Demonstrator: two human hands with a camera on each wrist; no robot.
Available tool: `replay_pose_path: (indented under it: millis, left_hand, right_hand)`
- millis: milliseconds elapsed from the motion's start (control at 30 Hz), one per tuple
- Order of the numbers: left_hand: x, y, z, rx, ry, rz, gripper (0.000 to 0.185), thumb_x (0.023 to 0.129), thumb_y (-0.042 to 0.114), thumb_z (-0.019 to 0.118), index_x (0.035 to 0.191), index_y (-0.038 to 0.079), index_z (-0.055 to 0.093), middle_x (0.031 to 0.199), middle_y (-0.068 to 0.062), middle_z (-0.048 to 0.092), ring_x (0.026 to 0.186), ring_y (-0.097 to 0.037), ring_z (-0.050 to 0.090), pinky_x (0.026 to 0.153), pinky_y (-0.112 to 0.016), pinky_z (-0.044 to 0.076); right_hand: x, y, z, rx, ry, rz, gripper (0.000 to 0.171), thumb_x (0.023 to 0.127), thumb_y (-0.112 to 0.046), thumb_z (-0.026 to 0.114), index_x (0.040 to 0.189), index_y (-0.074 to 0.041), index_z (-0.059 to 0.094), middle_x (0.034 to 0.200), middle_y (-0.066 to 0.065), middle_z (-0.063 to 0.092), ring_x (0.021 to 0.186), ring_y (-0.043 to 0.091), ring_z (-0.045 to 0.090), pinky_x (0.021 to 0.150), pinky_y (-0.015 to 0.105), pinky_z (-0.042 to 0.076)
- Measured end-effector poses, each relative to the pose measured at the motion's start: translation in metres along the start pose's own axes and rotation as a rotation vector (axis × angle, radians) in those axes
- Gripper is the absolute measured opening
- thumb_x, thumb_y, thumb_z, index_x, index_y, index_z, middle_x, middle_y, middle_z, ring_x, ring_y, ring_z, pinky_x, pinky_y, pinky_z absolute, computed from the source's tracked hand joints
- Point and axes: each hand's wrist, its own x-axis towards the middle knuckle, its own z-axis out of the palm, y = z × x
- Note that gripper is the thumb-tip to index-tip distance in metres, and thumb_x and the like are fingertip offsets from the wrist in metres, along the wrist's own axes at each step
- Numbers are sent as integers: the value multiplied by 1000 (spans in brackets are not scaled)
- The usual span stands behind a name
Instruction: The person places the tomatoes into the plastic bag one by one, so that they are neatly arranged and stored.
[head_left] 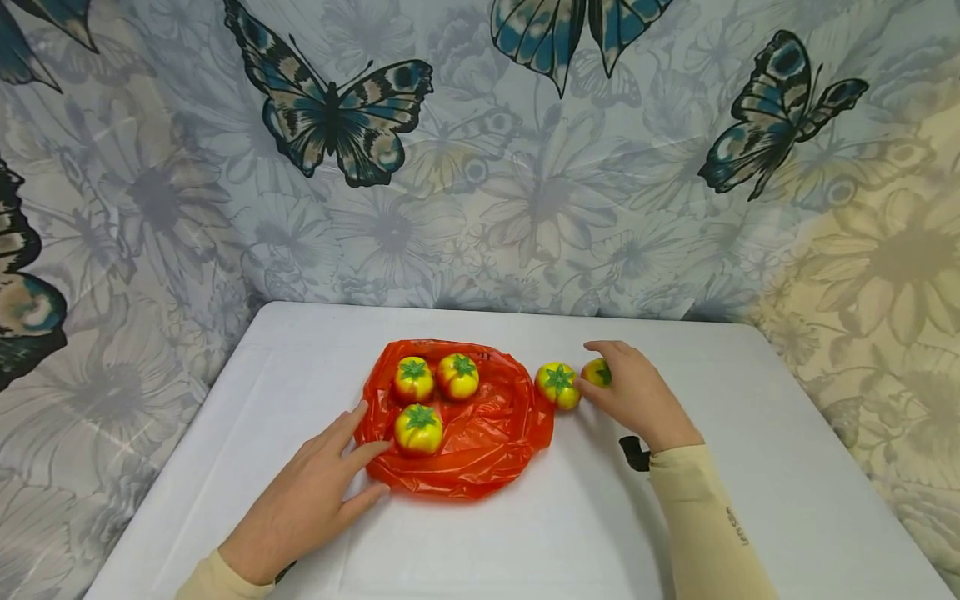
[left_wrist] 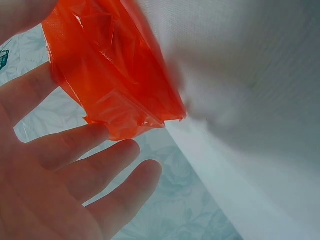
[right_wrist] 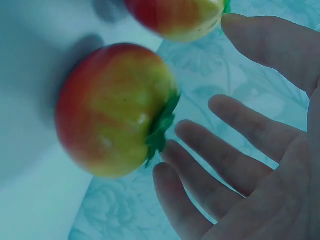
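Right sleeve point(head_left: 705, 521) overlaps table point(head_left: 787, 475), hand point(head_left: 641, 396) perhaps touching fruit point(head_left: 597, 372).

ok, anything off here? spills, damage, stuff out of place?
Nothing looks spilled or damaged. Mildly odd: the red plastic bag is crumpled, and two tomato-like fruits sit right of it on the white table, while three others sit within its rim.

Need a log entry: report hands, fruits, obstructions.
Left hand touches red bag. Right hand at two fruits beside the bag. Three more fruits in it. No obstruction visible.
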Motion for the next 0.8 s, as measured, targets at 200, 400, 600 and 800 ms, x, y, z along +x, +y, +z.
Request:
replay_pose_path:
  millis: [200, 400, 600, 800]
  left_hand:
    - [1, -1, 0, -3, -12, -12, 53, 92, 50, 85, 138, 26, 74, 173, -17, 40, 152, -46, 50, 113, -66, 52]
    - [0, 0, 0, 3, -6, -13, 54, 92, 50, 85, 138, 26, 75, 172, -18, 41, 153, -44, 50, 113, -65, 53]
    - [1, 0, -1, 0, -20, -24, 53, 91, 50, 86, 138, 26, 74, 173, -17, 40, 152, -45, 50, 113, -66, 53]
    - [2, 0, -1, 4, -18, -16, 53, 92, 50, 85, 138, 26, 74, 173, -18, 40, 151, -46, 51, 113, -66, 53]
  right_hand:
    - [0, 12, 1, -9, -30, 39, 68, 99, -37, 77, 155, -4, 54, 157, 26, 54, 147, 50, 48, 122, 70, 39]
    - [1, 21, 4, -14, -54, 53, 69, 98, -37, 78, 154, -3, 55, 155, 28, 56, 145, 52, 50, 121, 70, 41]
    - [3, 24, 7, -7, -61, 64, 68, 98, -37, 79, 153, -3, 56, 154, 28, 56, 141, 51, 53, 118, 71, 44]
    - [4, 24, 10, -5, -76, 65, 66, 98, -33, 78, 153, -3, 57, 152, 27, 58, 138, 50, 55, 117, 70, 46]
